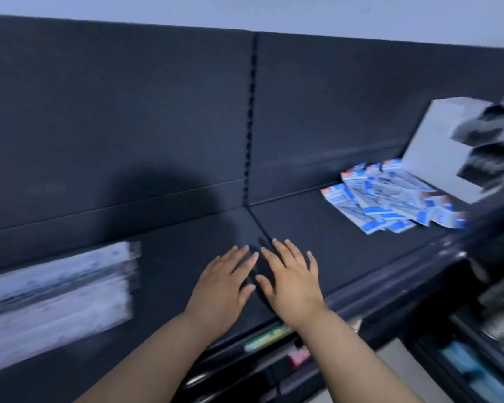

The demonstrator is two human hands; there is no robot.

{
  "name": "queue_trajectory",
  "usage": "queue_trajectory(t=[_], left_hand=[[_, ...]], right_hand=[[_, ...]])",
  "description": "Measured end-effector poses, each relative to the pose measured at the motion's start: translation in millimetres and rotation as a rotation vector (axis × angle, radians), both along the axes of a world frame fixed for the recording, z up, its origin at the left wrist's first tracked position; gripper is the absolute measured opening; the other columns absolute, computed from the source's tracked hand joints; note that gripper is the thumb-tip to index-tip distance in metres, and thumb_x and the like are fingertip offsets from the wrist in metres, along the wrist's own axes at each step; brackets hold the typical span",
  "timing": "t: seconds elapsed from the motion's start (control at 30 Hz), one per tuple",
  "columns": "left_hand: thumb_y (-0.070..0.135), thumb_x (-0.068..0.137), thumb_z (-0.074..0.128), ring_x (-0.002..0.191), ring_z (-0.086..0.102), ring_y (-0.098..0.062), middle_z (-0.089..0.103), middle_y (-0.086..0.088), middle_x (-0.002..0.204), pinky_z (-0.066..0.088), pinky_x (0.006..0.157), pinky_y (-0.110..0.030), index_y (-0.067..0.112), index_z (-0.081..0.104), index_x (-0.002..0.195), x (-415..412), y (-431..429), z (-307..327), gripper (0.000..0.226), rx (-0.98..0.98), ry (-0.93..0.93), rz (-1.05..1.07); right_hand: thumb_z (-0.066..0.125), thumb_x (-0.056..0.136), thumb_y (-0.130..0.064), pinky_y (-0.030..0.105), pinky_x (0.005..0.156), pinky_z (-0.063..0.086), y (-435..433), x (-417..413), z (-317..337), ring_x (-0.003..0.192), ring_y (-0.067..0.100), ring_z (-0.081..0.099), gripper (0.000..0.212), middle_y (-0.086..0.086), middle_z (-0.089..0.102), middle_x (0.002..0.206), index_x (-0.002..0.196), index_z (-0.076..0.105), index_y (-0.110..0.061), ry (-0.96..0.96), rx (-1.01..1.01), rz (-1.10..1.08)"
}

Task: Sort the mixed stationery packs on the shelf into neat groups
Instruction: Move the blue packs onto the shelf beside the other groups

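Reaching over the shelf [317,237], the left hand [223,283] and right hand [291,283] lie side by side, palms down, near its front edge. Both are spread flat with straight fingers, and neither holds anything. Their thumbs nearly meet over the seam between the two shelf boards. Whether the palms press on the surface or hover just above it cannot be told. Bare forearms run back toward the lower edge of the view.

Well to the right of the hands, toward the back of the shelf, sits a loose heap of blue packs [390,199]. They are flat blue-and-white cards with red corners. They overlap at odd angles, and some reach close to the shelf's front lip. Just behind and to the right of the heap stands a white box [437,146], tilted in view, with black items [483,123] stacked in its open face. Blur hides what they are.

Far to the left lies a row of pale packs [58,289], long and whitish, laid roughly parallel and badly smeared by motion.

Behind everything rises the dark back panel [128,112], split by a slotted upright [250,120]. A rounded shadow [172,199] falls across the panel above the hands. A pale wall [245,10] shows over the top.

Below the front edge, lower tiers show a green item [265,338] and a pink item [298,354], both too blurred to name.
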State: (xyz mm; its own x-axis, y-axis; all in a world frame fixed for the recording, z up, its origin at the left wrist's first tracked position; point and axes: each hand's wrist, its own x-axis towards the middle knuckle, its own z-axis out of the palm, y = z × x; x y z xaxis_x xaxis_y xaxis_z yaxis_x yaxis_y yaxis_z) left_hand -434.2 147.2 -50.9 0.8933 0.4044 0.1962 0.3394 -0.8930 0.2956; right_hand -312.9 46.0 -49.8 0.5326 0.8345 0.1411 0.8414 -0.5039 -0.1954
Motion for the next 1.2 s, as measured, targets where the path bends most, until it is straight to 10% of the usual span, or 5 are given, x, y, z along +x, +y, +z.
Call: queue_trajectory(t=[0.17,0.57,0.87,1.03,1.2], left_hand=[[0.041,0.088,0.038,0.129,0.047,-0.017,0.048,0.002,0.141,0.025,0.106,-0.036,0.023,0.049,0.135,103.3,-72.5,-4.5,0.051,0.013,-0.006,-0.122],[0.037,0.101,0.030,0.144,0.004,-0.004,0.009,0.011,0.157,-0.004,0.115,-0.025,0.028,0.014,0.149,286.5,-168.0,-14.3,0.052,-0.088,0.006,-0.123],[0.046,0.099,0.020,0.146,-0.004,-0.017,-0.005,-0.001,0.159,0.003,0.119,-0.037,0.021,0.005,0.151,375.4,-129.6,-36.4,0.059,-0.070,0.238,0.087],[0.059,0.080,0.006,0.134,0.039,-0.019,0.039,0.000,0.147,0.028,0.110,-0.029,0.024,0.045,0.139,403.8,-117.1,-36.0,0.079,0.005,0.123,0.196],[0.058,0.088,0.010,0.139,0.027,-0.011,0.029,0.007,0.150,0.013,0.108,-0.015,0.026,0.041,0.141,443.7,-118.8,-32.1,0.070,-0.130,0.006,0.187]], right_hand=[[0.034,0.089,-0.046,0.050,0.115,0.006,-92.1,78.2,1.6,0.147,0.016,0.010,0.056,-0.006,0.021,0.157,0.143,0.036,-0.029,0.051,-0.028,-0.096],[0.040,0.080,-0.049,0.043,0.085,0.052,-234.3,245.4,-12.3,0.115,0.022,0.061,0.047,-0.001,0.064,0.123,0.108,0.068,-0.024,0.026,-0.076,-0.250],[0.029,0.084,-0.052,0.039,0.105,0.024,-174.4,366.0,-19.4,0.134,0.019,0.043,0.058,-0.003,0.051,0.139,0.125,0.059,-0.024,-0.033,-0.046,-0.008],[0.047,0.080,-0.041,0.048,0.088,0.046,-174.6,447.4,-17.8,0.116,0.025,0.060,0.040,0.000,0.064,0.123,0.109,0.067,-0.023,-0.071,-0.037,-0.090],[0.030,0.088,-0.045,0.037,0.113,0.001,-160.5,496.5,-16.8,0.146,0.020,0.016,0.057,0.000,0.029,0.154,0.140,0.044,-0.023,0.051,-0.041,-0.016]])
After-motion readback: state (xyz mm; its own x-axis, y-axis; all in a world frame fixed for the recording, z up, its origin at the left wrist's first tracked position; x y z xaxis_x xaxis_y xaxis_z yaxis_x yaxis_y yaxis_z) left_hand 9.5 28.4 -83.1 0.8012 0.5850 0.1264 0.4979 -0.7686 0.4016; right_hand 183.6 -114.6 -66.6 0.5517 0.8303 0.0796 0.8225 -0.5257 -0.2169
